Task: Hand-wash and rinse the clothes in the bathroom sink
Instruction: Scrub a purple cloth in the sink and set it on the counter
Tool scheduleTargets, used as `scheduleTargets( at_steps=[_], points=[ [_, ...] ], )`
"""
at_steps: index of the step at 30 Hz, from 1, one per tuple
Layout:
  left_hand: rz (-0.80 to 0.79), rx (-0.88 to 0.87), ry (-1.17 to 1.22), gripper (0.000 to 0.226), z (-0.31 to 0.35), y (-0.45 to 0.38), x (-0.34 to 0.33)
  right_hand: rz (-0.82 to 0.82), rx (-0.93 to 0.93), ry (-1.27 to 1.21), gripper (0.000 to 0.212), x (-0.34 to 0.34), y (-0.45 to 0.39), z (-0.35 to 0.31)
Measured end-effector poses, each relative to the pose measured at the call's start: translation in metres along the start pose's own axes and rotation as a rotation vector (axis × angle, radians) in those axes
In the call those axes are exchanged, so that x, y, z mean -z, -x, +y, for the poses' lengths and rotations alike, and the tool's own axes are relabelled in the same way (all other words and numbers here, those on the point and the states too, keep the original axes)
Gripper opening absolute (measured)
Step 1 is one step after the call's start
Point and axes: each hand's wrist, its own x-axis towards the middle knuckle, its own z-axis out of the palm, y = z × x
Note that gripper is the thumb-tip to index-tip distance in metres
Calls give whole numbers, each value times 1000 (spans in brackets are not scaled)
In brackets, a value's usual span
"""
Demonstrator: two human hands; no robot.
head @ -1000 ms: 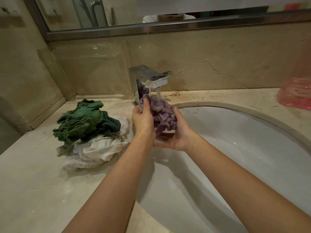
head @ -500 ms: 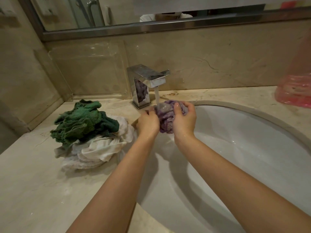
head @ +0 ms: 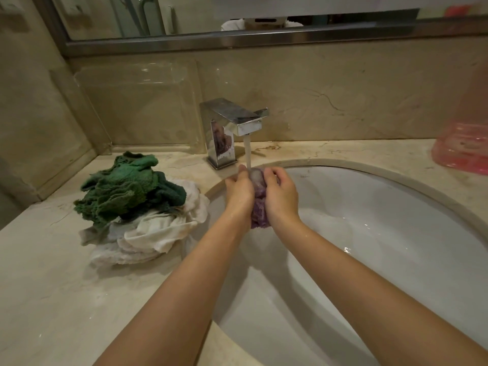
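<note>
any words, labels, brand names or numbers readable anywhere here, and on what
None can be read.
Tap: bare chrome, no brand mark shows.
Pink tub: no print to be seen.
Purple cloth, green cloth, white cloth: no tags in view.

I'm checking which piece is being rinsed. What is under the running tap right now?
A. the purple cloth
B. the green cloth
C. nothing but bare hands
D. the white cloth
A: both the left hand and the right hand grip the purple cloth under the tap's stream, while the green cloth and white cloth lie piled on the counter.
</note>
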Motion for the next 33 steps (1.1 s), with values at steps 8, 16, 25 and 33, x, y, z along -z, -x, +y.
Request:
scheduleTargets(
  at_steps=[8, 16, 25, 33],
  points=[
    [-56, -35, -120, 40, 2, 1, 6, -34, 119, 163, 33, -4, -3, -15],
    [-133, 59, 28, 35, 8, 14, 5, -214, -52, 86, 27, 2, -15, -24],
    [111, -197, 26, 41, 17, 6, 6, -158, -254, -131, 43, 12, -8, -11],
    [113, -350, -210, 25, 15, 30, 0, -210, -280, -289, 39, 9, -2, -9]
  ],
)
